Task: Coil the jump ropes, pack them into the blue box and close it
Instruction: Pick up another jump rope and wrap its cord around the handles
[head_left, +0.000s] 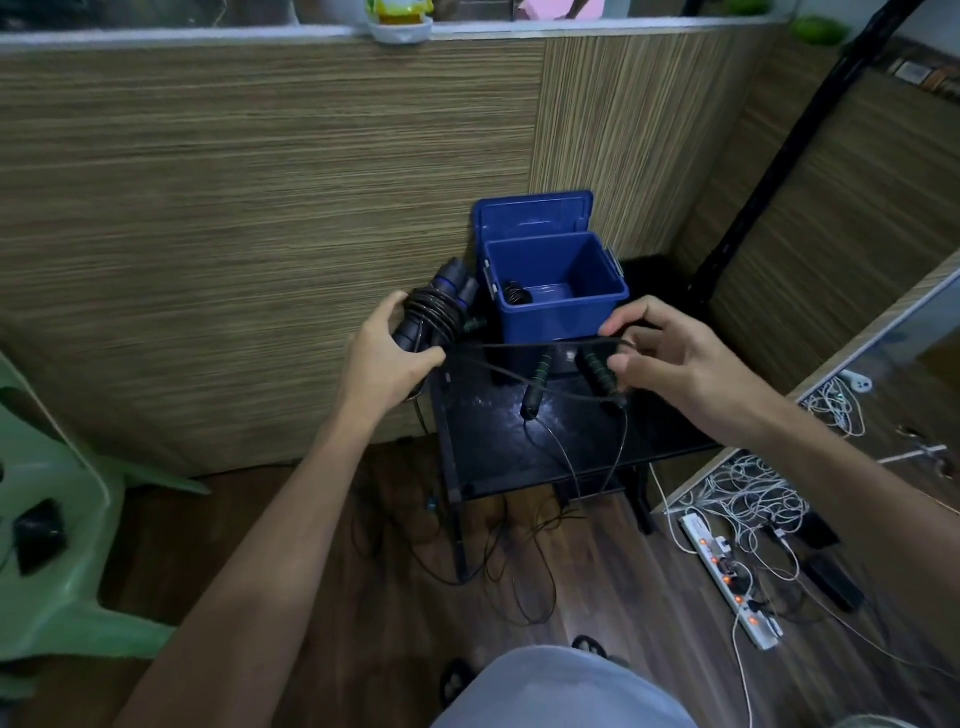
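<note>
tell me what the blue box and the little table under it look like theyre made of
Blue box: looks like moulded plastic, a smooth, slightly glossy shell with a hinged lid and clip latches at the sides. Table: dark and glossy, mirroring a light patch, so likely glass or lacquered board on a black frame, probably metal.

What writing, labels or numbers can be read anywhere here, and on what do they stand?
None can be read.
A pale mark on the black table just below the blue box: too small and blurred to read.
The raised moulding inside the box lid: no legible letters.
The white power strip on the floor: only orange lights show, no readable print.
</note>
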